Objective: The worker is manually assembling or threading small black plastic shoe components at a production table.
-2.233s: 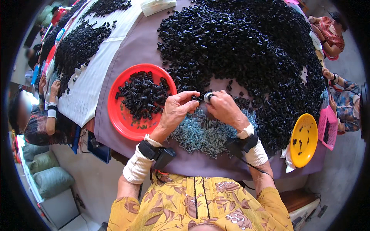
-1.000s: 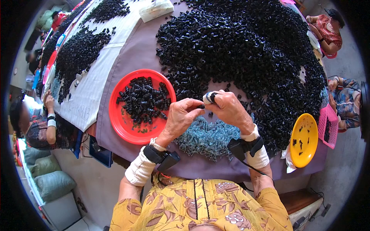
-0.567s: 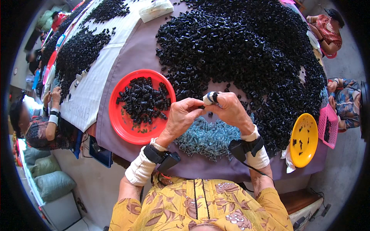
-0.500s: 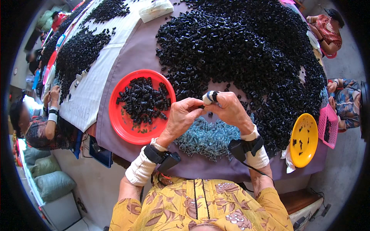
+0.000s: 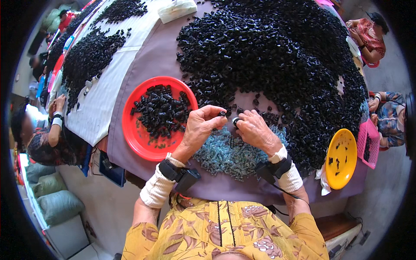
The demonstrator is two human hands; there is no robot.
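Note:
My left hand pinches a small black plastic piece between thumb and forefinger, over the near side of the table. Just to its right, my right hand is closed with its fingers curled down, one finger wearing a white and dark wrap. Whether anything sits in those fingers is hidden. Below and between both hands lies a heap of small shiny pale-blue pieces that look like springs. A huge pile of black plastic pieces spreads beyond my hands. Left of my left hand, a red plate holds many assembled-looking black pieces.
A yellow plate with a few black bits and a pink basket stand at the right. A white cloth with more black pieces covers the left. A white packet lies at the back. Other people sit along both sides.
My hands have come apart. The left has drawn slightly back with the black piece in its pinch; the right has lowered, its fingers now curled down.

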